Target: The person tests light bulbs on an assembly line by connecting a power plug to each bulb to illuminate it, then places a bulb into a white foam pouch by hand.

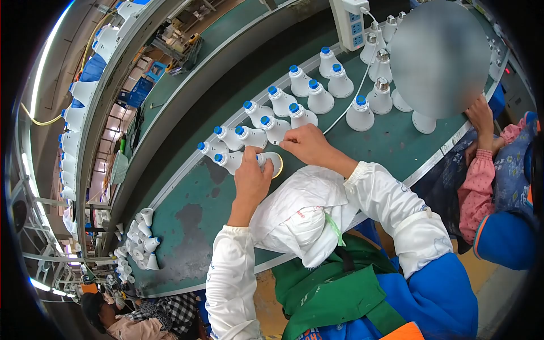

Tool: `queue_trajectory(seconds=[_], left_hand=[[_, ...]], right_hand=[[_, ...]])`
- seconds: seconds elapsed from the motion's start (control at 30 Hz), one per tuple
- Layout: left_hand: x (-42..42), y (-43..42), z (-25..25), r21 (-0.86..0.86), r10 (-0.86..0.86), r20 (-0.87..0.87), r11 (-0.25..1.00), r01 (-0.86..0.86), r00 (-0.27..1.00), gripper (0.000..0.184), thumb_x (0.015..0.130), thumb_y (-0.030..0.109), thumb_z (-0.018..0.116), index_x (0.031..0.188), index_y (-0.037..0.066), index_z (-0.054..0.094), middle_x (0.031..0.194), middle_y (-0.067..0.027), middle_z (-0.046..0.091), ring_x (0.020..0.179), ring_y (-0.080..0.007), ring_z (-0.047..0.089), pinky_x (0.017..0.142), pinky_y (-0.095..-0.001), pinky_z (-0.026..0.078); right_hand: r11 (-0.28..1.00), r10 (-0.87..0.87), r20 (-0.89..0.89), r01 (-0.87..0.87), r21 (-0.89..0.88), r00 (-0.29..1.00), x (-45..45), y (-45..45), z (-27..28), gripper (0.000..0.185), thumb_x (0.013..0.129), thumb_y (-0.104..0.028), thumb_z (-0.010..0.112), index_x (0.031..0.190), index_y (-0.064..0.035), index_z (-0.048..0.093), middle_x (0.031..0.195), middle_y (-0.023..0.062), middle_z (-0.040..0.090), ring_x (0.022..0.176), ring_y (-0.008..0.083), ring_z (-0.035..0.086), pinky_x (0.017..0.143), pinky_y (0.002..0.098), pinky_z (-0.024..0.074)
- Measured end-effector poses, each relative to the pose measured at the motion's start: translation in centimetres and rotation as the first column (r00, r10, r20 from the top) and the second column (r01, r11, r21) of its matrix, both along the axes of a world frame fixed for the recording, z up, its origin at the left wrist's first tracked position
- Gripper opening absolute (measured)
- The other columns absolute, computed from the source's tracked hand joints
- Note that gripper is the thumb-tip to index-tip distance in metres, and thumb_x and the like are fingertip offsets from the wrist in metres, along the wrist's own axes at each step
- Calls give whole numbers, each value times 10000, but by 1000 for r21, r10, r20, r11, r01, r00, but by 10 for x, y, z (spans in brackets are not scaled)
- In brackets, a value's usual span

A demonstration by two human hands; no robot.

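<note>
My left hand [253,178] is closed round a white bulb housing [276,164] that lies tilted, its wide yellowish-rimmed end facing right. The fingers cover part of its narrow end. Just to the right, my right hand [310,145] has thumb and fingertips pinched together; what they hold, if anything, is too small to make out. Beyond both hands, several white bulb housings with blue caps [275,128] stand in rows on the green worktable [187,226]. One blue-capped housing [228,161] is right beside my left hand.
A white bag [306,209] with a green tie lies at the near edge. Several metal-capped bulbs [380,95], a white cable [355,93] and a power strip [348,25] are at the right. Loose white housings [139,238] are piled left. A co-worker's hand [481,116] is far right.
</note>
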State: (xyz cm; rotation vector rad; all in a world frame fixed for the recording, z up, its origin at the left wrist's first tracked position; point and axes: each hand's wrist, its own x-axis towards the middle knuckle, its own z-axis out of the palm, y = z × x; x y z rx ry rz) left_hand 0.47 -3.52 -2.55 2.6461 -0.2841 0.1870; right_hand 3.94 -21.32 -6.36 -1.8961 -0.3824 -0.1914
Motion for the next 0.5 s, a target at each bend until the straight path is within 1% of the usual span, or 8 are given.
queue_trajectory(seconds=[0.07, 0.27, 0.47, 0.5], left_hand=[[0, 0, 0, 4, -8, 17, 1000, 8, 1000, 305, 810, 195, 600, 1033, 46, 455, 841, -191, 611, 632, -315, 605, 614, -413, 457], [-2, 0, 5, -13, -5, -32, 1000, 4, 999, 302, 813, 197, 599, 1031, 43, 456, 832, -191, 611, 634, -325, 605, 612, -419, 454], [0, 1, 5, -52, -24, -20, 998, 23, 1000, 288, 816, 194, 605, 1028, 55, 469, 836, -189, 610, 630, -324, 601, 612, -416, 451], [2, 1, 7, -43, -10, -25, 999, 9, 1000, 286, 816, 189, 607, 1033, 57, 477, 847, -192, 608, 650, -330, 602, 626, -414, 452]], right_hand=[[1000, 4, -4, -4, -9, 1000, 0, 0, 0, 230, 783, -200, 643, 681, 5, 617, 548, 122, 558, 472, 232, 494, 492, 347, 377], [1000, -2, -5, 2, -4, 1000, 1, 1, -2, 234, 780, -205, 646, 679, 4, 616, 554, 123, 563, 473, 237, 496, 493, 349, 377], [1000, -23, 1, 23, -4, 1000, 2, 2, -6, 230, 774, -210, 650, 679, -3, 618, 567, 119, 575, 493, 237, 524, 505, 345, 399], [1000, -19, 18, 19, -7, 1000, 3, 2, -8, 233, 770, -227, 647, 679, -13, 622, 577, 123, 581, 508, 246, 541, 513, 351, 411]])
